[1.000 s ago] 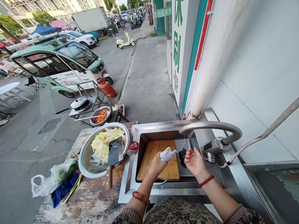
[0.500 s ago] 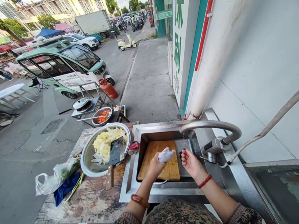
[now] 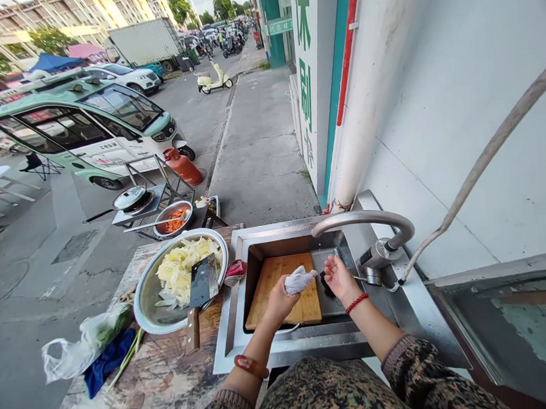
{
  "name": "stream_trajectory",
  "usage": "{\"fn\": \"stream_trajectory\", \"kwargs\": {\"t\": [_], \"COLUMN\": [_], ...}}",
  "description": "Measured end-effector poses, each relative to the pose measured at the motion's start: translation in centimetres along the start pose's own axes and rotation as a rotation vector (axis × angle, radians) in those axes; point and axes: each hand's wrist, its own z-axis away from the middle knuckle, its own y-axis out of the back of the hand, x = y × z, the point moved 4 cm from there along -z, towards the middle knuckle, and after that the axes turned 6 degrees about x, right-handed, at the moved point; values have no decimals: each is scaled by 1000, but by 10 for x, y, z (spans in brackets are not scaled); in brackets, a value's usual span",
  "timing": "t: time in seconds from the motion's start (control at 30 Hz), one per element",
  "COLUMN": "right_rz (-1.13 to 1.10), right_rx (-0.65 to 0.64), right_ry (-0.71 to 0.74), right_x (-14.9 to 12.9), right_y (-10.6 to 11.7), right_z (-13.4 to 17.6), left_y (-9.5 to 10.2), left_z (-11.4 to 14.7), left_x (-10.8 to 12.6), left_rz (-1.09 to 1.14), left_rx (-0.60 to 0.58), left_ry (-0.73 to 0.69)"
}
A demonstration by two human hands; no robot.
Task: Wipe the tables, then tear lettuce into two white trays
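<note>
A bunched white cloth (image 3: pixel 299 280) is in my left hand (image 3: pixel 282 300), whose fingers are wrapped round it over the sink (image 3: pixel 252 245). My right hand (image 3: pixel 340 278) is just right of the cloth, palm turned up and fingers loosely curled, with nothing seen in it. Below the hands, a wooden cutting board (image 3: pixel 272 290) leans in the sink's left part. A dark drain opening (image 3: pixel 325 285) shows partly behind my right hand. The curved faucet (image 3: pixel 369 216) arches over the basin from the right.
On the worn tabletop (image 3: pixel 127 383) at left stand a steel bowl (image 3: pixel 144 315) of chopped cabbage and a cleaver (image 3: pixel 202 281) resting across its rim. A red cloth (image 3: pixel 235 270) lies at the sink's edge. A plastic bag (image 3: pixel 74 346) and blue cloth (image 3: pixel 108 359) lie farther left.
The view has shifted a little to the right. My right hand has lifted slightly, its fingers now somewhat less curled. My left hand still grips the white cloth.
</note>
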Motion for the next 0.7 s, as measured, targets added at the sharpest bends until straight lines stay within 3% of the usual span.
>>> {"fn": "stream_trajectory", "kwargs": {"t": [0.33, 0.7], "right_rz": [-84, -65], "right_rx": [18, 12], "right_ry": [46, 39], "right_x": [-6, -7], "right_y": [9, 8], "right_z": [-6, -3], "left_y": [1, 3], "left_z": [6, 3], "left_x": [40, 26], "left_rz": [-79, -52], "left_rx": [19, 15], "left_ry": [-2, -18]}}
